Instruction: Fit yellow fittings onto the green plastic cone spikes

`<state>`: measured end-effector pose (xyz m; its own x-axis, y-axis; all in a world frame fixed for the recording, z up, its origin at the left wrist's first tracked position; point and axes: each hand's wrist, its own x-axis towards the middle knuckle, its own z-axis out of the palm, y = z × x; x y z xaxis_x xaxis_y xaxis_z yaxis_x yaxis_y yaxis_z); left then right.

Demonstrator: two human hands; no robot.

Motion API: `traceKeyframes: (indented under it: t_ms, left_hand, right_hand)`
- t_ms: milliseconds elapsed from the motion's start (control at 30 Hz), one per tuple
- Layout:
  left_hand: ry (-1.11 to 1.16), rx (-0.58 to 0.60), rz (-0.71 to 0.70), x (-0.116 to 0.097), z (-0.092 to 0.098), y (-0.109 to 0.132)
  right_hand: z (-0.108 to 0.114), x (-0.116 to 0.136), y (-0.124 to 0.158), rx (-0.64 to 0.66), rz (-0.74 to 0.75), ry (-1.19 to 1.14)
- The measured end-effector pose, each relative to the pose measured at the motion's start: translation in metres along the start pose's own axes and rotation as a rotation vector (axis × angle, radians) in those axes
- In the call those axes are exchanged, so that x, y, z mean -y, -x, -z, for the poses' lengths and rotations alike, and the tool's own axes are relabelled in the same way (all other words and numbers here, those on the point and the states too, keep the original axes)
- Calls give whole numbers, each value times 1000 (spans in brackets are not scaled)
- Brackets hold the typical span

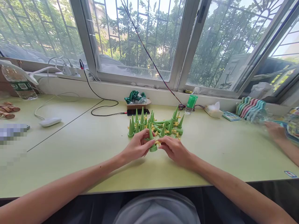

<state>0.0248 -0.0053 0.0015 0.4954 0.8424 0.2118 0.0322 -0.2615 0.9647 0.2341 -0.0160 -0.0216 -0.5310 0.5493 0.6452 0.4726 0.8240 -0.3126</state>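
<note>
My left hand (pixel 137 145) is closed around a green plant-watering spike (pixel 153 148), holding it almost upright with the tip up and the wide collar down. At the side of that spike, my right hand (pixel 174 150) pinches a small yellow valve (pixel 157 142) between thumb and fingers. How far the valve sits in the spike is hidden by the fingertips. Just beyond both hands is a cluster of similar green spikes (pixel 142 117), several standing on their collars and some lying down, with yellow valves on or among them.
Behind the cluster are a black phone (pixel 133 112) on a cable and a small box (pixel 139 105) with green wrapping. A water bottle (pixel 191 101), a tissue pack (pixel 213 110) and pastel hangers (pixel 251 107) line the back right. Another person's hand (pixel 277 130) reaches in at right. A white mouse (pixel 50 122) lies left.
</note>
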Motion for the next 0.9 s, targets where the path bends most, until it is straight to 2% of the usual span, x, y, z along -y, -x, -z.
traceKeyframes:
  t_ms: [267, 567, 700, 900]
  left_hand:
    - [-141, 72, -94, 6, -4, 5]
    - [-322, 80, -209, 8, -4, 6]
    - [-324, 68, -210, 8, -5, 7]
    - [-230, 31, -130, 6, -7, 5]
  right_hand:
    - [-3, -3, 1, 6, -14, 14]
    - [-5, -2, 1, 44, -51, 53]
    - [-5, -2, 1, 50, -90, 53]
    - [-4, 0, 0, -63, -157, -13]
